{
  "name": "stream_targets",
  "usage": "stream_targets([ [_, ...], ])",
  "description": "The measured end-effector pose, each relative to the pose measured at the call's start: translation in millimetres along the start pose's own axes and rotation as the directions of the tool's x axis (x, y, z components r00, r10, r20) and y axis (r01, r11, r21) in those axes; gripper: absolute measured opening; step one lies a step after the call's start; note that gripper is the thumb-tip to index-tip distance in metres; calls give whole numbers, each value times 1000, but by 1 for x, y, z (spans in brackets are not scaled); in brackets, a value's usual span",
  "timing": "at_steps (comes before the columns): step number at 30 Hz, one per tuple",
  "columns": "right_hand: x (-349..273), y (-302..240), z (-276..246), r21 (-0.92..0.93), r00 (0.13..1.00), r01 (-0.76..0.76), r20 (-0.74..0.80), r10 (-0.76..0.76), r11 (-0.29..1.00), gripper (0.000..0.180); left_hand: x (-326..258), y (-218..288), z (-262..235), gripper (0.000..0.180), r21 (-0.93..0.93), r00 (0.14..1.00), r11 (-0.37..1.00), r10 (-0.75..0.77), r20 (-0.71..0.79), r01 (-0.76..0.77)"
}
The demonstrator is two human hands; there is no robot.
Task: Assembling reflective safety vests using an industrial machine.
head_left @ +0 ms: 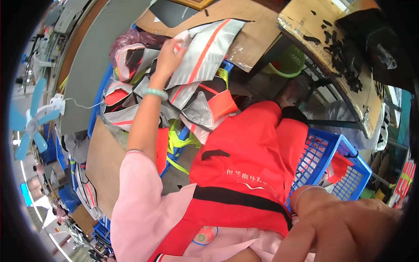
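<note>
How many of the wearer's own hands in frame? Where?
2. Left hand at the grey orange-striped fabric panel, upper middle; right hand at lower right, near the blue plastic crate, partly cut off.

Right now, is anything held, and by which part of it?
The left hand appears to hold a silver striped panel by its left edge, near the top; whether the right hand holds anything cannot be told.

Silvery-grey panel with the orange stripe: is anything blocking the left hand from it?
Nothing visible does. The left hand is at the left edge of the silvery-grey panel and appears to touch it; the grey-and-orange pieces lie lower in the picture, out of its way.
</note>
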State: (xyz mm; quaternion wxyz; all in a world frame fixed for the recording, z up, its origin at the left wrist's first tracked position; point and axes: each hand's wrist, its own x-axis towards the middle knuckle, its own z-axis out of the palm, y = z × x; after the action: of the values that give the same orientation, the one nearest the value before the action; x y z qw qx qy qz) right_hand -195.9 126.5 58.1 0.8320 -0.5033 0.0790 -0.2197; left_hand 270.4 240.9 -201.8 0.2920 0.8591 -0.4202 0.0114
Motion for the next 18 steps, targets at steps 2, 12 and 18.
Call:
stream_targets([
  [2, -10, -12, -19, -21, 998, 8, -59, -9, 1000, 14, 42, 8, 28, 50, 15, 998, 998, -56, -6, 56],
  [12, 22, -8, -26, -48, 970, -12, -245, 0, 999, 15, 151, 23, 123, 88, 84, 902, 995, 8, 432, -49],
  [18, 16, -15, -42, -84, 949, 38, -309, -62, 996, 16, 163, 68, 138, 94, 185, 778, 972, -3, 628, -146],
])
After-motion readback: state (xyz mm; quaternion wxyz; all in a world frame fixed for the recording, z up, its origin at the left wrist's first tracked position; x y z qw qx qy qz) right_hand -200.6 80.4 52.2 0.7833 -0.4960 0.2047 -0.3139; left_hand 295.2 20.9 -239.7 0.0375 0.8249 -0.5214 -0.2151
